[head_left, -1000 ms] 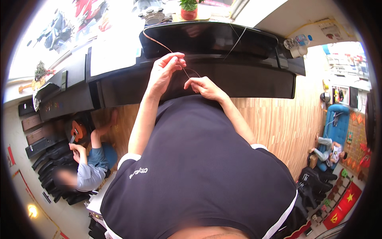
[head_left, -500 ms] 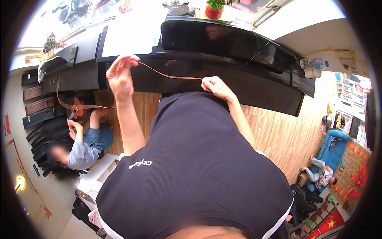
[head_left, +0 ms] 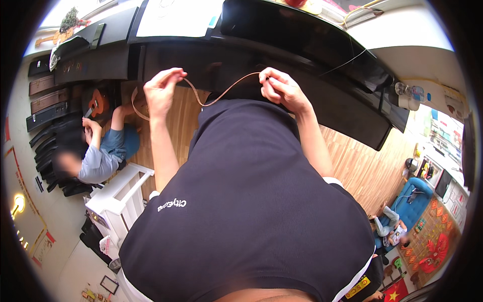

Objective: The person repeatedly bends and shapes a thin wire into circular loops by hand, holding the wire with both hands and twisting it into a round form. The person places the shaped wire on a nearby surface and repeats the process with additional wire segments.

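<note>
My left hand (head_left: 162, 90) pinches a thin copper-coloured wire (head_left: 217, 96) near one end. My right hand (head_left: 282, 88) pinches the same wire further along. Between the two hands the wire sags in a shallow curve, just above my dark shirt. A loose tail of it loops down to the left of my left hand. Both hands are held in front of a black piano (head_left: 302, 55).
A person in a grey-blue top (head_left: 103, 151) sits on the wooden floor at the left holding a small ukulele (head_left: 95, 103). A white rack (head_left: 121, 194) stands below them. Dark cases line the left wall. A blue sofa (head_left: 412, 199) is at the lower right.
My left hand has come back toward the middle and lower. The wire between my hands, stretched nearly straight before, now hangs slack in a curve. My right hand has risen a little.
</note>
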`<action>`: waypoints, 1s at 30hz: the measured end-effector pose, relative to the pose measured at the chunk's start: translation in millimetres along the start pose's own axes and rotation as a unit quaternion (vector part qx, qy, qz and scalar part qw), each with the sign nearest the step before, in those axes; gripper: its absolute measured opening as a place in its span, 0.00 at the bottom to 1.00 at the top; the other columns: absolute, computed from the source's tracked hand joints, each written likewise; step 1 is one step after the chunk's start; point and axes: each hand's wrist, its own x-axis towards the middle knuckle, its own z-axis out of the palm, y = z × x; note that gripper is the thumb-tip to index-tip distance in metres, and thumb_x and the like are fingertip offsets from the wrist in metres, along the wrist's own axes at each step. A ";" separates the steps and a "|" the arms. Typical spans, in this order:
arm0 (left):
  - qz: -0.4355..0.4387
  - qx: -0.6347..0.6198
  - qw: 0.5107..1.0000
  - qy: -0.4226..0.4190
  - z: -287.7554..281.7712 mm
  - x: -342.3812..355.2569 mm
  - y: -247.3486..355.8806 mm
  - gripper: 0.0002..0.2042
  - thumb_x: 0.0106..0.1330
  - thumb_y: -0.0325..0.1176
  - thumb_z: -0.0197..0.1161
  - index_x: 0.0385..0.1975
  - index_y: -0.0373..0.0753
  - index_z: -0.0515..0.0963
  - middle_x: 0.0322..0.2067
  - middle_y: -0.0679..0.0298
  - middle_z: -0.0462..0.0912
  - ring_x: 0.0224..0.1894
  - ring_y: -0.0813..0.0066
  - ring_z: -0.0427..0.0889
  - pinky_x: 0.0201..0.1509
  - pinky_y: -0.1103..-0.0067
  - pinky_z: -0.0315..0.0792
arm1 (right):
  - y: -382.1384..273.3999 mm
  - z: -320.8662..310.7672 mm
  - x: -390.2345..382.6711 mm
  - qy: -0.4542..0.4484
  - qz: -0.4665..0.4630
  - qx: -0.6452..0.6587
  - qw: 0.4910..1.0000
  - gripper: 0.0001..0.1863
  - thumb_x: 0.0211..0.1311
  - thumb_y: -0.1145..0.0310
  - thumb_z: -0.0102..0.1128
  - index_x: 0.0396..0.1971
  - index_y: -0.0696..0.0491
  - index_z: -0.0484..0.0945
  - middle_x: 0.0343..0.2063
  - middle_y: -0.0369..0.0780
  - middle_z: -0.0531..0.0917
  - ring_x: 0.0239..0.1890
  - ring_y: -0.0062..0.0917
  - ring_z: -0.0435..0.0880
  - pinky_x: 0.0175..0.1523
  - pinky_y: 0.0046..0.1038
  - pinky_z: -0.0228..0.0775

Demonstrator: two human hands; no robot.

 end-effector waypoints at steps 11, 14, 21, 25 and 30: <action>-0.289 -0.137 0.947 0.020 20.2 -62.1 -91.9 0.09 0.65 0.31 0.63 0.39 0.32 0.78 0.33 0.59 0.82 0.35 0.71 0.84 0.41 0.81 0.79 | 31.7 19.4 32.1 -0.059 0.183 0.097 0.976 0.12 0.59 0.68 0.53 0.16 0.50 0.67 0.12 0.24 0.58 0.15 0.09 0.51 0.21 0.17 0.41; -0.335 -0.116 0.935 0.001 10.1 -71.0 -98.2 0.11 0.66 0.34 0.63 0.39 0.32 0.78 0.33 0.59 0.82 0.34 0.73 0.84 0.39 0.81 0.79 | 36.3 24.0 24.9 -0.067 0.175 0.014 0.982 0.15 0.60 0.65 0.54 0.15 0.51 0.67 0.12 0.25 0.58 0.16 0.10 0.51 0.22 0.18 0.41; -0.238 0.293 0.920 -0.108 8.1 -57.0 -42.3 0.10 0.67 0.36 0.62 0.39 0.35 0.81 0.33 0.63 0.85 0.32 0.80 0.83 0.38 0.82 0.75 | 36.9 26.3 11.2 -0.082 0.150 0.061 0.983 0.19 0.62 0.65 0.56 0.13 0.51 0.65 0.10 0.25 0.57 0.16 0.11 0.52 0.22 0.18 0.43; 0.048 0.112 0.988 -0.091 51.2 -37.7 13.4 0.12 0.72 0.29 0.52 0.51 0.36 0.78 0.47 0.60 0.81 0.52 0.75 0.77 0.57 0.79 0.69 | 37.0 25.3 4.8 -0.065 0.131 0.102 0.984 0.18 0.67 0.60 0.55 0.17 0.50 0.68 0.12 0.25 0.57 0.17 0.11 0.51 0.22 0.18 0.42; -0.042 -0.014 0.962 -0.269 102.6 -32.9 11.8 0.12 0.73 0.31 0.50 0.48 0.34 0.77 0.46 0.59 0.80 0.50 0.75 0.77 0.56 0.79 0.70 | 32.9 34.2 3.8 -0.086 0.092 0.179 0.976 0.17 0.70 0.54 0.52 0.27 0.51 0.71 0.16 0.26 0.61 0.18 0.11 0.52 0.24 0.17 0.45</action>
